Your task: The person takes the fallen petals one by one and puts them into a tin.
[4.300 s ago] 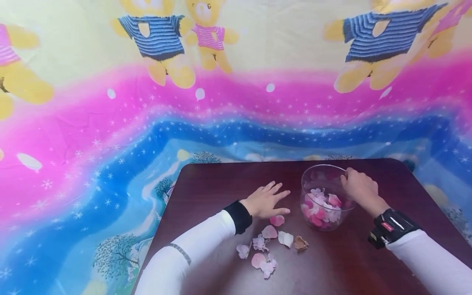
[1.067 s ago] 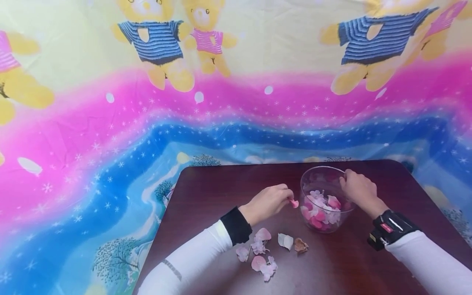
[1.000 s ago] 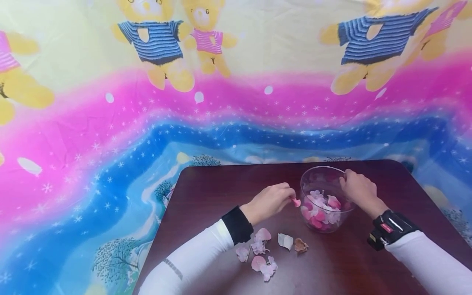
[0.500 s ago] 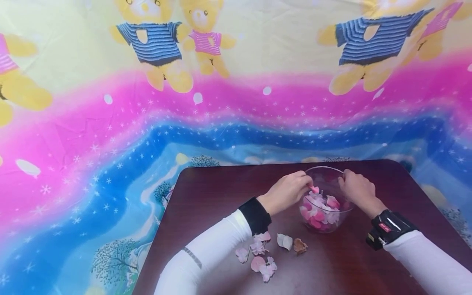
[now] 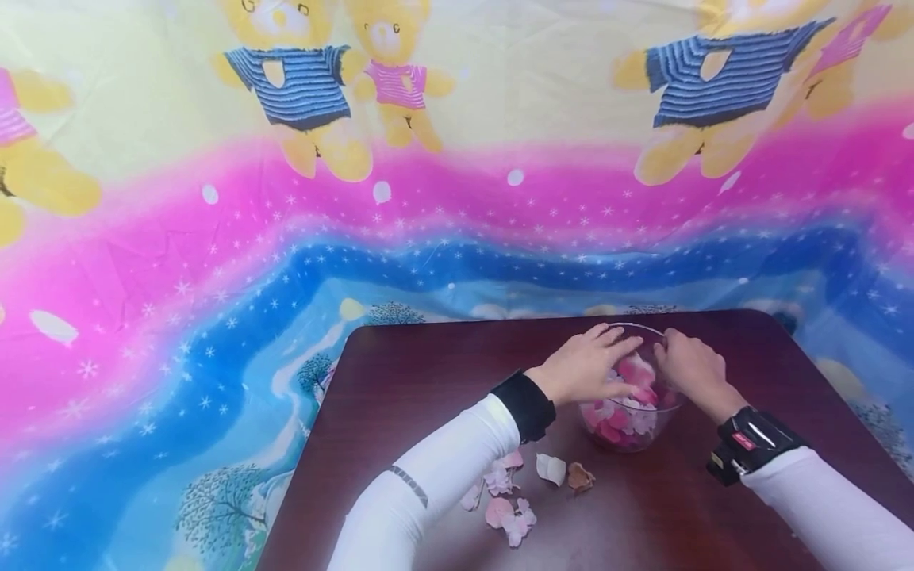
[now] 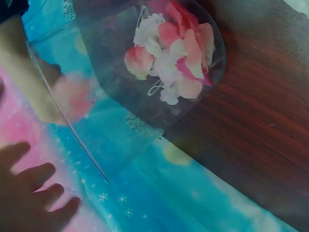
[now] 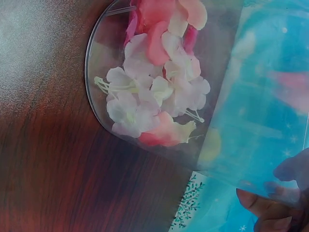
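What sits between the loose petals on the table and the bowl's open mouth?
Only the left hand, spread over the glass bowl. The loose petals lie on the table in front of the bowl. The right hand holds the rim's far side.

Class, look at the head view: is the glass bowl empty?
No, the glass bowl holds a heap of pink and white petals, seen through its clear wall.

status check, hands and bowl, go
Left hand open over the glass bowl, fingers spread. Right hand pinching the far rim. Loose petals on the table; nothing in the way.
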`<state>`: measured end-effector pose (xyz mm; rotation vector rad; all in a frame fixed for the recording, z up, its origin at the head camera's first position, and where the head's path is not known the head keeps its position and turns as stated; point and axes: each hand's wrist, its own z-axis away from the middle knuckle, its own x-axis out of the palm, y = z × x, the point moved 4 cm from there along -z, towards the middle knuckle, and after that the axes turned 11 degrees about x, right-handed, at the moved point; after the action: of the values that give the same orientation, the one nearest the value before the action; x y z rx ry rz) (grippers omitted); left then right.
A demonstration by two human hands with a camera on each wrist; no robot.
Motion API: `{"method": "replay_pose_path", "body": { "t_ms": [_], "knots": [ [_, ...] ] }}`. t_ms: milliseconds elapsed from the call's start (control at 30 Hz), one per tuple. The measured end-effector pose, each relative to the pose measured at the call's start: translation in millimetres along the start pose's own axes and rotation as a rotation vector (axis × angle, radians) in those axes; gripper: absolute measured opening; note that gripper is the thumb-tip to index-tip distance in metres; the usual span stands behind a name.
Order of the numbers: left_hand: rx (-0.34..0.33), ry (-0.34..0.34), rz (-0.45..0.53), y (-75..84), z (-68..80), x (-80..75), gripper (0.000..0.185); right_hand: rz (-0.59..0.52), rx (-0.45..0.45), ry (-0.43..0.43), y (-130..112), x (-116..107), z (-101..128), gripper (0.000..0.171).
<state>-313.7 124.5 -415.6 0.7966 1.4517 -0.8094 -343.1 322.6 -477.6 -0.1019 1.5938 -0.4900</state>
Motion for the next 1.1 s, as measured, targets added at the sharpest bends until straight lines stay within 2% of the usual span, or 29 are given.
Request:
{"method": "replay_pose_path", "body": {
  "t_ms": [100,167,400,567,800,1100],
  "knots": [
    [-0.015,-0.115,0.027,1.8,3.8,9.7,0.083,0.004,0.002,-0.003,-1,0,0,0.03],
    [-0.029,-0.13,0.053,2.2,6.3,12.5,0.082,0.006,0.005,-0.012,-2,0,1,0.031],
    [0.01,-0.059,-0.013,0.5,13.9,15.1,0.081,0.008,0.006,-0.008,-1,0,1,0.03],
    [0.03,0.001,-0.075,-5.7,26.2,18.5,0.082,0.002,0.003,0.011,1,1,0,0.028],
    [0.041,0.086,-0.082,-20.3,49.0,22.8,0.08,-0.005,-0.002,0.022,1,0,2,0.028],
    [0.027,0.106,-0.07,-36.1,85.9,36.4,0.077,-0.003,-0.008,0.014,-1,-1,2,0.028]
  ]
}}
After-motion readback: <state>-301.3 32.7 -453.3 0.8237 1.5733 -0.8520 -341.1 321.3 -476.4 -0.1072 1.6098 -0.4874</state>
